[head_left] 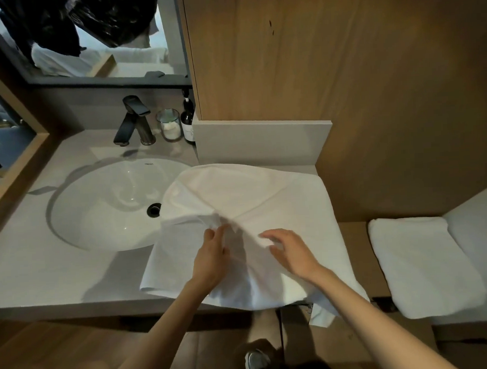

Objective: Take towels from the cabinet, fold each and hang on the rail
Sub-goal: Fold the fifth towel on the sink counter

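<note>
You're pinching a bunched fold of the white towel (254, 192) with your left hand (212, 255), right hand (291, 252) spreading open just beside it. Towel's draping over the countertop (45, 271) and the sink basin (104, 207) edge; a folded towel (424, 265) is sitting further right.

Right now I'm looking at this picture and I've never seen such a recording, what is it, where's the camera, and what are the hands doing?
No machine here: this is one picture from a wide-angle camera worn on a person's head, looking down at their own bare arms. On the grey stone countertop, beside the round white sink basin, lies a large white towel, partly unfolded. The left hand pinches a bunched fold of it in its fingers; the right hand is spread open over the cloth, holding nothing. A second, folded white towel rests on a lower brown ledge to the right.
</note>
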`<move>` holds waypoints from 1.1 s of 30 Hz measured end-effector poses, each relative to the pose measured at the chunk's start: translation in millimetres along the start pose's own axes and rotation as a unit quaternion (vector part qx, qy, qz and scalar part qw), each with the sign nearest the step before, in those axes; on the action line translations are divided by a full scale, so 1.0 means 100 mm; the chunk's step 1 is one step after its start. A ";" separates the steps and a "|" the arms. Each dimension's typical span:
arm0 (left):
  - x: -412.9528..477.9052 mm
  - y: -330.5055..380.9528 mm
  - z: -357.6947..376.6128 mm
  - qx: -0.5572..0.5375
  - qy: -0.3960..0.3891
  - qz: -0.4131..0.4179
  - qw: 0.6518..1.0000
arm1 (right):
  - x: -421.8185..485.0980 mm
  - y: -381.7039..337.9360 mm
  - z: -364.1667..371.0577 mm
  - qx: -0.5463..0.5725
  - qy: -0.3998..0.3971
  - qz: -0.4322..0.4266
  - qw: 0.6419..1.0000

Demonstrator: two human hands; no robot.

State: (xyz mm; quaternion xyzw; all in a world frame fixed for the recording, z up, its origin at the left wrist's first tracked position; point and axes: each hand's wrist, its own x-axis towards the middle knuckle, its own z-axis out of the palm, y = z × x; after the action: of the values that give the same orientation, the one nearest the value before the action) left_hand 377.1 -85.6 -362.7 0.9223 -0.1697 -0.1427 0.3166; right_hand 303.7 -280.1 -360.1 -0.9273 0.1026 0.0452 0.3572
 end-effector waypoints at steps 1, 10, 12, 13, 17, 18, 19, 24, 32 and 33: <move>-0.01 -0.01 0.04 0.006 -0.005 0.000 1.000 | -0.10 0.11 -0.12 -0.074 -0.011 0.014 0.997; 0.00 0.22 -0.04 -0.037 0.083 0.047 0.995 | -0.26 0.48 -0.21 -0.233 -0.112 0.054 0.964; 0.00 0.31 -0.10 -0.032 0.101 0.072 0.992 | -0.18 0.43 -0.12 -0.239 -0.105 0.042 0.964; -0.01 0.34 -0.12 -0.029 0.104 0.079 0.991 | -0.13 0.38 -0.08 -0.238 -0.098 0.039 0.966; -0.04 0.37 -0.17 -0.022 0.114 0.101 0.988 | 0.12 0.05 0.15 -0.207 -0.092 0.017 0.974; -0.05 0.36 -0.17 -0.025 0.111 0.099 0.989 | 0.18 -0.04 0.20 -0.204 -0.097 0.011 0.974; -0.07 0.35 -0.16 -0.028 0.104 0.096 0.990 | 0.24 -0.14 0.24 -0.205 -0.108 0.007 0.973; -0.09 0.17 -0.03 0.025 0.054 0.052 0.997 | 0.45 -0.32 0.34 -0.189 -0.156 -0.035 0.969; -0.06 -0.02 0.11 0.046 0.041 0.011 0.998 | 0.04 0.32 -0.18 -0.103 -0.068 -0.035 0.992; -0.06 -0.02 0.13 0.056 0.043 0.018 0.997 | -0.06 0.41 -0.25 -0.124 -0.055 -0.025 0.990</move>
State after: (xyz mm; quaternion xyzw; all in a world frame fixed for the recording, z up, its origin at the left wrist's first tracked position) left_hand 366.8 -88.6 -372.8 0.9407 -0.1798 -0.0876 0.2742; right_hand 289.3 -325.9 -367.2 -0.9628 0.0534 0.1000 0.2452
